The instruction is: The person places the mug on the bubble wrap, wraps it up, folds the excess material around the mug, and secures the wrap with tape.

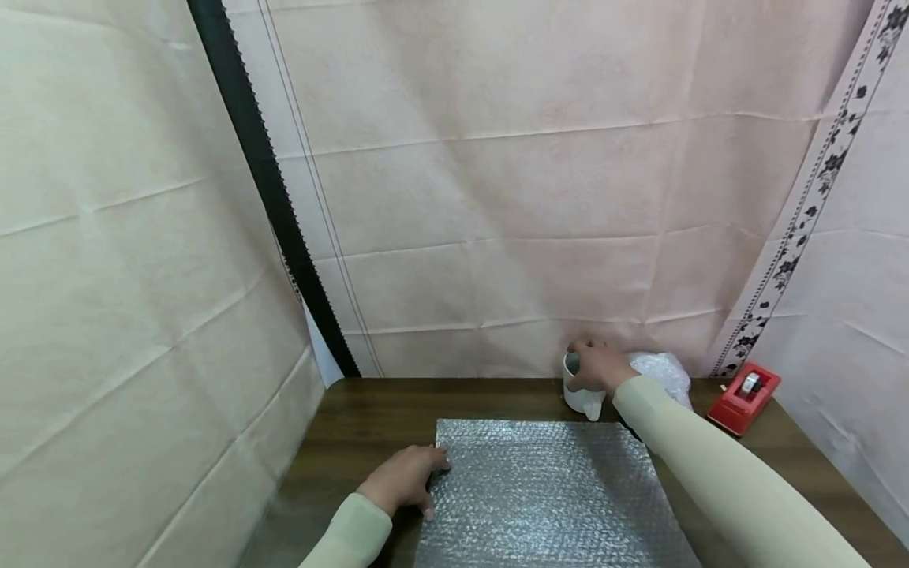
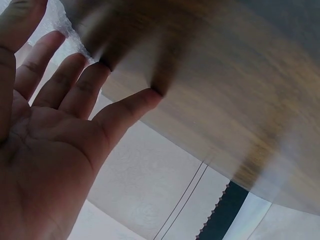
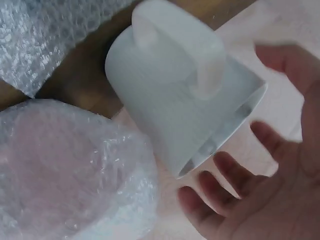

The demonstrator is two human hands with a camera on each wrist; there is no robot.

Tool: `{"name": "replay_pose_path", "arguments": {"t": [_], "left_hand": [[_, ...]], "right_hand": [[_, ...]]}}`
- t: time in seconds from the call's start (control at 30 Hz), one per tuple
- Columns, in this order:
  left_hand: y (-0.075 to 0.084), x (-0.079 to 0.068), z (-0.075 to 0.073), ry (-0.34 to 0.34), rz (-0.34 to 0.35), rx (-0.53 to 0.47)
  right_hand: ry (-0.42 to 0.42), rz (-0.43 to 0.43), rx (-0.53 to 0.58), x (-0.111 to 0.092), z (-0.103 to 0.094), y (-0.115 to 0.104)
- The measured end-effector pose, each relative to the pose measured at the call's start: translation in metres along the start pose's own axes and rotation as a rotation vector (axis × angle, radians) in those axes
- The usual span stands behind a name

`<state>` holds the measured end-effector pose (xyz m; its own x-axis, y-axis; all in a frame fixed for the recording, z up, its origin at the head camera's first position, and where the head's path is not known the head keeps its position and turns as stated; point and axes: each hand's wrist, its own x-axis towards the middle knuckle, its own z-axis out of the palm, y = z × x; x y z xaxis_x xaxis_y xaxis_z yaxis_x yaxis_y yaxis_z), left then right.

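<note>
A white mug [image 1: 584,404] stands near the back edge of the table, its handle [image 3: 212,55] toward me. My right hand [image 1: 602,368] is at the mug's rim. In the right wrist view, its fingers [image 3: 232,172] are spread and loosely bent beside the rim, with the thumb apart. A silvery bubble wrap sheet [image 1: 540,489] lies flat in front of the mug. My left hand [image 1: 406,478] is at the sheet's left edge, fingertips touching or very near it; the left wrist view shows its fingers [image 2: 127,112] extended and spread.
A bubble-wrapped bundle [image 1: 663,374], pinkish inside in the right wrist view, sits right of the mug. Farther right is a red tape dispenser [image 1: 742,398]. The brown wooden table [image 1: 454,396] meets a pale cloth backdrop [image 1: 497,197] behind it.
</note>
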<state>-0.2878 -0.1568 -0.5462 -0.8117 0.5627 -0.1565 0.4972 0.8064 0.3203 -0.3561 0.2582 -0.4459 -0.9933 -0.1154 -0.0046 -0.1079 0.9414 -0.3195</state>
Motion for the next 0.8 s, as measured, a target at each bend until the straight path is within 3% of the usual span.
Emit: {"name": "replay_pose_path", "arguments": {"t": [0.17,0.37,0.43,0.67,0.8], "left_hand": [[0.001,0.002,0.000,0.011,0.005,0.003],[-0.001,0.002,0.001,0.016,0.005,0.008],[-0.003,0.002,0.002,0.013,0.005,0.009],[-0.003,0.002,0.004,-0.002,0.004,0.020],[-0.004,0.003,0.003,0.003,0.013,0.016]], "right_hand": [[-0.095,0.010,0.002,0.008,-0.009,0.003],[-0.147,0.001,0.005,0.015,-0.012,0.008],[-0.140,-0.010,0.020,0.017,-0.011,0.011],[0.038,-0.149,0.054,0.079,0.050,0.093],[0.014,-0.178,0.072,0.055,0.027,0.069]]}}
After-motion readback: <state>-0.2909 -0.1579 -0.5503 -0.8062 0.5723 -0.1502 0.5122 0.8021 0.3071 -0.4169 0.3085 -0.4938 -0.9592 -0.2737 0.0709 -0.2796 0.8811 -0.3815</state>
